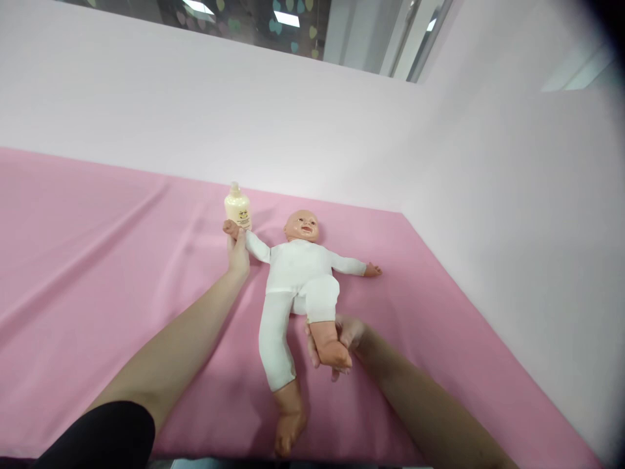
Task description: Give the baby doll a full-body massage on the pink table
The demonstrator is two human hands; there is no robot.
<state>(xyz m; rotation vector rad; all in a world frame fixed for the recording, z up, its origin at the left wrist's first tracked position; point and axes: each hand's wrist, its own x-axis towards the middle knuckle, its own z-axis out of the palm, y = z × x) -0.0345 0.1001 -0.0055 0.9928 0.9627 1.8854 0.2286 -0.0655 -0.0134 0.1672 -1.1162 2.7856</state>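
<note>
Pink smooth cloth (97, 273) carries the plastic baby doll (297, 273) in its soft white suit, lying face up; our left hand (238, 253) pinches its wrist beside a rounded cream bottle (237, 207), our right hand (342, 339) cups its bent bare foot, fingers curled around it

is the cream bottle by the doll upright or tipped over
Upright: the bottle stands on its base on the pink sheet, cap pointing up, beside the doll.
</note>
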